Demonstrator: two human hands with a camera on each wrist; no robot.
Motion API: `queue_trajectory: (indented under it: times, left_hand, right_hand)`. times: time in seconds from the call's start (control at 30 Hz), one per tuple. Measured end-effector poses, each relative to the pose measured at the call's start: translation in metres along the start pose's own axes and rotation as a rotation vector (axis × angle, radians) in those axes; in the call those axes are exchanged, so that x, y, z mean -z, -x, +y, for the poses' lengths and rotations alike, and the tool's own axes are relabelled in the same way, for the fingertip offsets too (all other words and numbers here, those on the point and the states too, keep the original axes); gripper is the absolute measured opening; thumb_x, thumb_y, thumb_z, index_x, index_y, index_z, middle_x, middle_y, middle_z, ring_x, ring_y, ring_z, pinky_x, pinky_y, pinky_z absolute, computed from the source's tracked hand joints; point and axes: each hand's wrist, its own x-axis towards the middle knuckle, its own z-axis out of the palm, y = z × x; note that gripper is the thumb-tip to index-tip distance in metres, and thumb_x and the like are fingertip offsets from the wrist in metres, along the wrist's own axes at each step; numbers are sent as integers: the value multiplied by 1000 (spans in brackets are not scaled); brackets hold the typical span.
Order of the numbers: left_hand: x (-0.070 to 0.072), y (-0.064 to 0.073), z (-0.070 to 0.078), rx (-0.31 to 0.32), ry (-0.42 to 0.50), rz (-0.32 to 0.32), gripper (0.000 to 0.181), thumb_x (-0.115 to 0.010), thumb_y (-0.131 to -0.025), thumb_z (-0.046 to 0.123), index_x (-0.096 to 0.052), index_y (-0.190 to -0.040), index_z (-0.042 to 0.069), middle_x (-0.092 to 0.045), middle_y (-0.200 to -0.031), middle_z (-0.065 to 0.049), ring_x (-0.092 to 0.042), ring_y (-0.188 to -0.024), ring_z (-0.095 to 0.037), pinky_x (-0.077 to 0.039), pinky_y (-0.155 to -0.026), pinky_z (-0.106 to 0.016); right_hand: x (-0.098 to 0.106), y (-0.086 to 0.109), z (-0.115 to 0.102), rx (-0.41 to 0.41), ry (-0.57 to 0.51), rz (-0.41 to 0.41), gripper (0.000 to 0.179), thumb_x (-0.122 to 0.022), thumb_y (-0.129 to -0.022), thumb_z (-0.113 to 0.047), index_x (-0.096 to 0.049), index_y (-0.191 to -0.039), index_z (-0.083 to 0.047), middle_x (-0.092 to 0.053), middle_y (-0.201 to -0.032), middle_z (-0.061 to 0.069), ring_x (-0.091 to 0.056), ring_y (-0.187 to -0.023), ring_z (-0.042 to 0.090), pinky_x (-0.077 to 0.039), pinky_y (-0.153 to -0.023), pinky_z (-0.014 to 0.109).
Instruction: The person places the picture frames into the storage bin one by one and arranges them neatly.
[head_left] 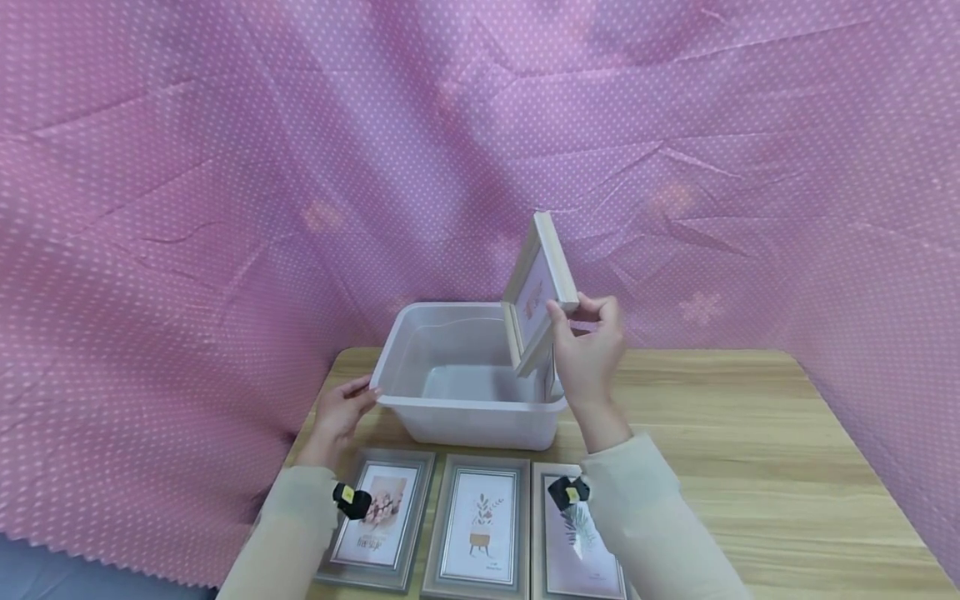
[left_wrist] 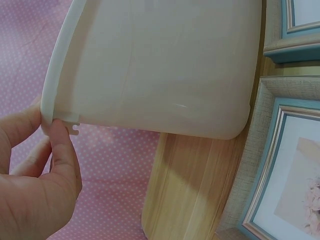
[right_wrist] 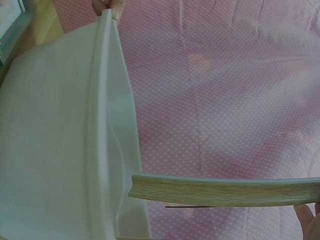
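Fingers (head_left: 557, 321) of our right hand (head_left: 594, 354): pinching one pale wood frame near a corner. Pale wood frame (head_left: 534, 292): one, tilted, over the right end of the bin (head_left: 480, 427). Bin: one, whitish, standing on the wood counter (head_left: 750, 433). Our left hand (head_left: 341, 412): thumb and fingers grasping the bin's rim at its near left corner. Within the bin, right end: one upright item, mostly hidden; we cannot tell what. Before the bin we count three grey frames in a row: flower frame (head_left: 375, 517), lettered, at left; pot-plant frame (head_left: 480, 525) at middle; leaf frame (head_left: 573, 550) at right, partly covered by our right sleeve (head_left: 648, 517). Behind the bin: pink dotted cloth (head_left: 450, 167), creased.
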Motion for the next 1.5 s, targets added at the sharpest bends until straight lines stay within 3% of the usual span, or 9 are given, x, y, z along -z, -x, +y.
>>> queue_trajectory:
  times: [0.33, 0.5, 0.73, 1.03, 1.27, 1.5]
  left_hand:
    - [0, -1, -1, 7, -5, 4, 46, -60, -92, -1, -45, -134, -10, -50, -125, -23, -57, -95, -9, -51, -87, -19]
    - [0, -1, -2, 13, -7, 4, 45, -60, -92, -1, -46, -134, -9, -50, -127, -23, -57, -98, -11, -51, -87, -19]
    - [-1, -2, -1, 11, 2, 15, 45, -60, -92, -2, -46, -133, -10, -50, -126, -24, -57, -94, -8, -52, -85, -18]
    - [-3, -1, 1, 29, -36, 11, 46, -60, -93, 0, -45, -135, -8, -48, -131, -24, -54, -106, -19, -51, -87, -19]
    - [-3, -3, 2, 21, 4, 11, 47, -60, -91, -2, -44, -134, -10, -47, -130, -26, -57, -94, -10, -51, -86, -19]
    - [-2, -6, 1, 23, 19, 4, 48, -60, -91, -2, -43, -135, -10, -47, -130, -25, -57, -93, -7, -51, -87, -19]
  right_hand:
    - [-15, 29, 21, -71, 6, 3, 34, -79, -78, -7, -52, -92, 8, -60, -96, 17, -62, -77, 25, -58, -60, 24]
    - [-19, 41, 30, -61, 62, -12, 32, -78, -78, -6, -52, -91, 7, -59, -92, 16, -61, -75, 23, -57, -57, 22]
    - [-22, 58, 42, -51, 149, -24, 31, -78, -79, -8, -52, -91, 5, -57, -88, 15, -59, -75, 24, -55, -57, 31]
    - [-23, 74, 56, -79, 259, -32, 30, -79, -78, -13, -56, -90, 2, -58, -86, 12, -60, -69, 23, -55, -55, 33]
    - [-22, 80, 61, -110, 398, -36, 32, -82, -76, -22, -58, -88, -4, -63, -83, 8, -60, -64, 22, -48, -52, 37]
    - [-20, 85, 67, -104, 451, -45, 33, -85, -72, -22, -57, -83, -6, -68, -88, 5, -60, -63, 22, -45, -48, 36]
